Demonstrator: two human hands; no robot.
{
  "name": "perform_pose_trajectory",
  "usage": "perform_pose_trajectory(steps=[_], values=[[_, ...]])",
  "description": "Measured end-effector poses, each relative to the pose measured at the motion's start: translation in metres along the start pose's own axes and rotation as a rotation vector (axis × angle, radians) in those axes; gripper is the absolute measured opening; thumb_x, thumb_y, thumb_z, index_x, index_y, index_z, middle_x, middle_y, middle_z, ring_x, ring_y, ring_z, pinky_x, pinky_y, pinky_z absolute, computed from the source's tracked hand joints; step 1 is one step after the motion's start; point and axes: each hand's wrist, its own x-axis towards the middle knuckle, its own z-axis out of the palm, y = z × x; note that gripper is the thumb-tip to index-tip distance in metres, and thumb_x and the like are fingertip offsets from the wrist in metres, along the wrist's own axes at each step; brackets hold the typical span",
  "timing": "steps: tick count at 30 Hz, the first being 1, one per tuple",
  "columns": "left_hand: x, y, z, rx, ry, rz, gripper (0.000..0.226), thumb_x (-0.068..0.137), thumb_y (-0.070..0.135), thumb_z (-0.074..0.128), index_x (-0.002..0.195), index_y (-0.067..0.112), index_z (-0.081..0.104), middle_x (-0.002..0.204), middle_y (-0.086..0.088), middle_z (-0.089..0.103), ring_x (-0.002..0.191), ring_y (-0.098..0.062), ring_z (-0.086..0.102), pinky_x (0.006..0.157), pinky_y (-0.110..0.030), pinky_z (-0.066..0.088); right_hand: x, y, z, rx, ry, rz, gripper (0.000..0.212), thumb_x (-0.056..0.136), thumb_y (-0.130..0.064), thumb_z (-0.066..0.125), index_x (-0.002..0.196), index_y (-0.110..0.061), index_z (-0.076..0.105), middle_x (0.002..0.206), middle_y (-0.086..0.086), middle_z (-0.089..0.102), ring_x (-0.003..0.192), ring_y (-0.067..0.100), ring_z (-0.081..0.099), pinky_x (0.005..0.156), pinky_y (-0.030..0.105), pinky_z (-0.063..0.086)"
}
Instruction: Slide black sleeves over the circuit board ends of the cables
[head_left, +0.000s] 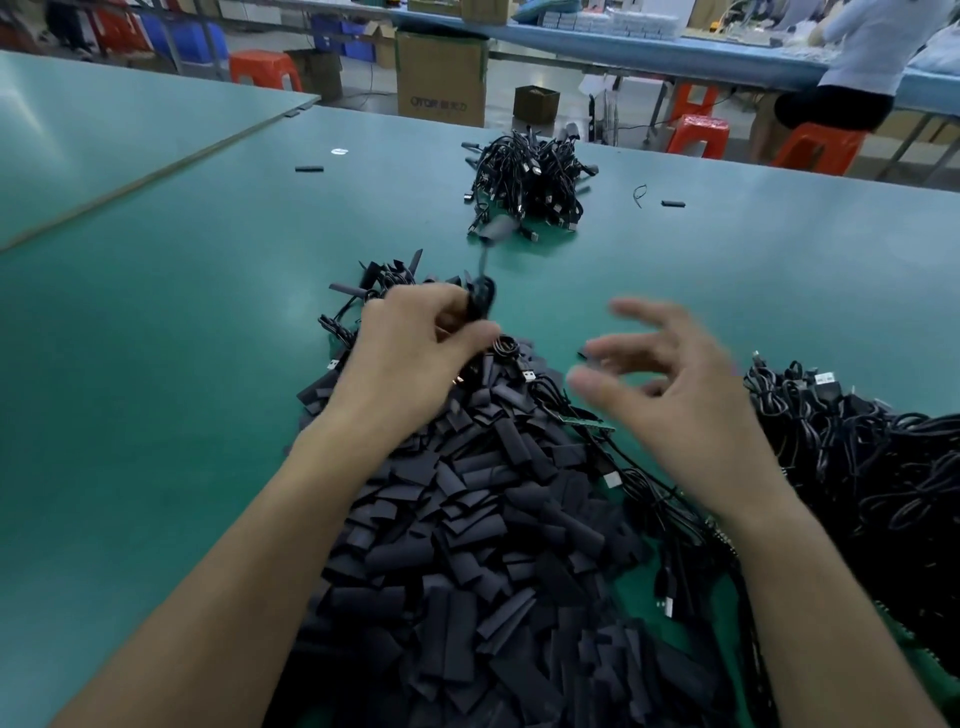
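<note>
Green surface (156, 312) stretches out in front of me, and far behind it I can see a brown box (441, 78), orange stools (265, 70) and a person (852, 62) sitting at another long bench.

My arms cover part of the big heap of black sleeves (467, 545) right in front of me, and the heap is cut off at the bottom edge. On my right a tangled heap of cables (857, 457) runs off the side of the view. A little green circuit board (592, 422) peeks out between the two heaps, partly under my right fingers. A far pile of cables (530, 182) sits well away across the surface, with two loose sleeves (309, 169) lying apart from it.

My left grip (410, 353) is curled around a black cable (480, 301), above the far end of the sleeve heap. The cable sticks up from my fingers and is very blurry. I cannot tell if its smeared tip has a sleeve on it.

My right grip (670, 384) is wide, with the fingers spread and loose. It is blurry too. It holds nothing and hangs above the surface between the sleeve heap and the cables on the right.
</note>
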Motion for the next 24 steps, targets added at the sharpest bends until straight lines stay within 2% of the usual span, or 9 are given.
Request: perform_pose_trajectory(steps=[3,6,9,12,16,17,19,21,24], values=[[0.007,-0.011,-0.005,-0.02,0.21,-0.06,0.015,0.09,0.028,0.074,0.104,0.022,0.075,0.082,0.023,0.067,0.074,0.013,0.063,0.069,0.0,0.044,-0.002,0.012,-0.001,-0.364,-0.283,0.018,0.033,0.08,-0.034,0.081,0.111,-0.038,0.069,0.11,-0.021,0.065,0.108,-0.001,0.058,0.093,0.021,0.044],[0.015,-0.022,-0.008,0.032,0.294,-0.109,0.023,0.091,0.029,0.074,0.111,0.017,0.074,0.084,0.022,0.067,0.078,0.013,0.064,0.079,-0.004,0.047,-0.001,0.016,0.006,-0.39,-0.171,-0.004,0.015,0.089,-0.018,0.073,0.096,-0.031,0.076,0.096,-0.017,0.07,0.091,0.0,0.065,0.08,0.006,0.042],[0.027,-0.033,-0.011,0.097,0.305,-0.188,0.041,0.09,0.029,0.075,0.127,0.011,0.067,0.105,0.0,0.072,0.089,-0.009,0.066,0.091,-0.02,0.047,0.002,0.012,0.005,-0.186,0.042,-0.038,0.019,0.091,-0.014,0.071,0.098,-0.031,0.077,0.087,-0.027,0.069,0.085,-0.009,0.065,0.078,0.004,0.045],[0.03,-0.038,-0.011,0.179,0.251,-0.255,0.051,0.09,0.028,0.075,0.135,0.01,0.06,0.124,-0.008,0.066,0.089,-0.014,0.061,0.093,-0.024,0.044,0.004,0.005,-0.001,0.057,0.156,-0.082,0.025,0.095,-0.018,0.067,0.099,-0.042,0.074,0.092,-0.02,0.073,0.087,0.006,0.068,0.08,0.021,0.056],[0.018,-0.021,-0.005,0.203,0.285,-0.088,0.024,0.09,0.033,0.073,0.112,0.025,0.07,0.106,0.009,0.054,0.084,-0.01,0.058,0.083,-0.023,0.046,0.003,-0.003,0.002,0.321,0.105,-0.073,0.029,0.091,-0.019,0.069,0.108,-0.042,0.073,0.08,-0.02,0.064,0.075,0.007,0.065,0.065,0.025,0.06],[0.015,-0.013,-0.004,0.11,0.243,-0.033,0.014,0.089,0.036,0.073,0.101,0.028,0.071,0.094,0.016,0.056,0.074,-0.002,0.057,0.074,-0.017,0.046,0.003,-0.004,0.003,0.346,0.101,-0.049,0.029,0.084,-0.023,0.073,0.109,-0.038,0.071,0.077,-0.02,0.063,0.073,0.007,0.065,0.062,0.024,0.059],[0.006,0.005,-0.003,-0.185,-0.014,0.033,0.012,0.087,0.04,0.073,0.089,0.028,0.072,0.075,0.016,0.065,0.064,0.005,0.057,0.062,-0.01,0.045,0.004,-0.004,0.004,0.417,0.113,0.0,0.029,0.072,-0.03,0.077,0.098,-0.024,0.065,0.071,-0.016,0.063,0.069,0.009,0.066,0.057,0.023,0.056],[-0.003,0.02,0.0,-0.395,-0.277,0.063,0.015,0.085,0.039,0.077,0.088,0.025,0.072,0.078,0.011,0.071,0.069,0.001,0.062,0.065,-0.012,0.048,0.004,-0.006,0.007,0.493,0.114,0.021,0.029,0.066,-0.028,0.077,0.084,-0.017,0.058,0.067,-0.011,0.063,0.065,0.011,0.064,0.055,0.023,0.055],[-0.012,0.029,0.01,-0.476,-0.378,0.08,0.019,0.08,0.033,0.08,0.084,0.019,0.068,0.072,0.009,0.066,0.067,-0.007,0.057,0.062,-0.015,0.046,0.002,-0.01,0.011,0.608,0.066,0.057,0.032,0.061,-0.033,0.079,0.078,-0.016,0.058,0.066,-0.007,0.061,0.062,0.01,0.06,0.055,0.023,0.055]])
